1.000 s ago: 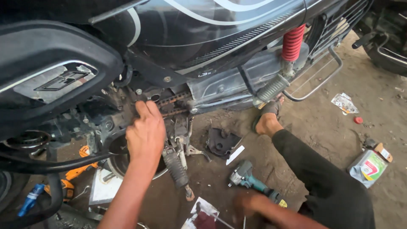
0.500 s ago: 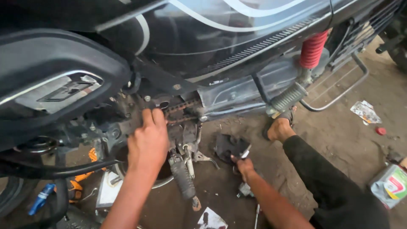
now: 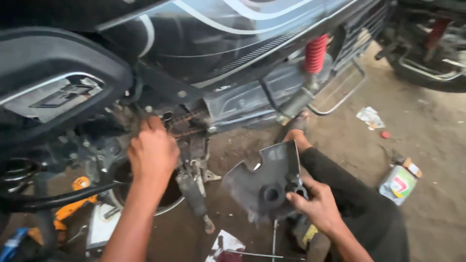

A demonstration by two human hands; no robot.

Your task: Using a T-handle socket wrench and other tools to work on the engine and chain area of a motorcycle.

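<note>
- Dirt floor of a repair spot fills the head view, dusty brown, with a dark motorcycle standing across the upper half and a second bike's wheel area at the top right corner.
- Left hand is pressed against the bike's lower engine area, fingers curled onto the drive chain; whether this grip pinches the chain or only rests on it cannot be told, since the fingertips are hidden behind the knuckles.
- Right hand holds a flat grey metal cover plate, its grip pressed together on the plate's lower right edge, the thumb lying across the front face beside a round hole.
- That plate is lifted off the floor, tilted, well to the right of the left grip and apart from the bike's body.
- Just below the left grip hangs a footrest peg, slanting down towards the floor.
- Above and beyond the right grip stands a red coil shock spring on the bike's rear.
- Far right of the right grip lies a small green-and-white container on the floor, with a crumpled wrapper further up.
- Left of the left grip, an orange tool lies under a black hose.
- Person's dark trouser leg stretches beside the right forearm, bare foot near the bike.
</note>
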